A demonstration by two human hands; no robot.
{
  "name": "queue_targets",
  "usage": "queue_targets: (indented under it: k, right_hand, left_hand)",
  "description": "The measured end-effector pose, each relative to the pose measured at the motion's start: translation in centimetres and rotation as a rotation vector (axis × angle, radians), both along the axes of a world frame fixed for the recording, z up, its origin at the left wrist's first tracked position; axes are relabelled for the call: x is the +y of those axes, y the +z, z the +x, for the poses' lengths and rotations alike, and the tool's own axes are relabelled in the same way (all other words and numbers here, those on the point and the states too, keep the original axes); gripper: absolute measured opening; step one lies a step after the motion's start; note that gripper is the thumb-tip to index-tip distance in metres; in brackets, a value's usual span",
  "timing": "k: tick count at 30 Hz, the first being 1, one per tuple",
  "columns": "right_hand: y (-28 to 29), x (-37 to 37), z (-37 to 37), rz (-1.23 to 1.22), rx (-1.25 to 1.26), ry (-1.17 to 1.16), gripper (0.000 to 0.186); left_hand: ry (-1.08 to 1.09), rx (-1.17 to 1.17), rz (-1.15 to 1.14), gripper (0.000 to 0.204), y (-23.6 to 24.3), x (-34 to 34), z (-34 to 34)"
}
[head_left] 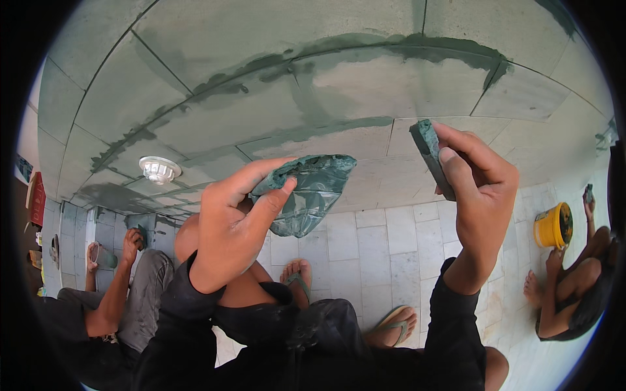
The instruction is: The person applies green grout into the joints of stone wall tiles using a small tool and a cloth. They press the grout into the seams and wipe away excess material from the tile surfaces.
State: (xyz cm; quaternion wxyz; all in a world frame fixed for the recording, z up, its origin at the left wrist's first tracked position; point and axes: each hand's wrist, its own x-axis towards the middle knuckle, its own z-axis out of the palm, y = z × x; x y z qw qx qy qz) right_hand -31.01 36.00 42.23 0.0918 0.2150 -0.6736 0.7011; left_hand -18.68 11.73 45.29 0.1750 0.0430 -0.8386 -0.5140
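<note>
My left hand [238, 221] is closed around a clear plastic bag [319, 195] with dark green grout paste inside and along its open rim. The thumb presses on the front of the rim. Between the thumb and fingers of my right hand [479, 176] is a small flat slab-shaped spreader [429, 153], its upper end coated in green paste; its material I cannot make out. Both hands are raised in front of the tiled wall [391, 85], apart from it. Green paste fills and smears several of its joints.
A white round fitting [160, 169] sticks out of the wall. At left, a person [111, 313] holds a greenish cup [104, 256] and works at the wall. At right, another person [574, 287] squats beside a yellow bucket [542, 229]. Pale tiles cover the floor [372, 260] around my sandalled feet.
</note>
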Motion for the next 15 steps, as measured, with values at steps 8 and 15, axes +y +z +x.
queue_targets:
  k: [8,15]
  right_hand:
    - [0.3,-3.8,3.7,-0.200,-0.341,0.390,0.028]
    - [-1.2,-5.7,4.1,-0.275,-0.440,0.468,0.029]
  left_hand:
    - [-0.047,0.071,-0.146,0.037,-0.9,-0.1,-0.4]
    - [-0.030,0.225,-0.464,0.046,-1.0,-0.5,-0.3]
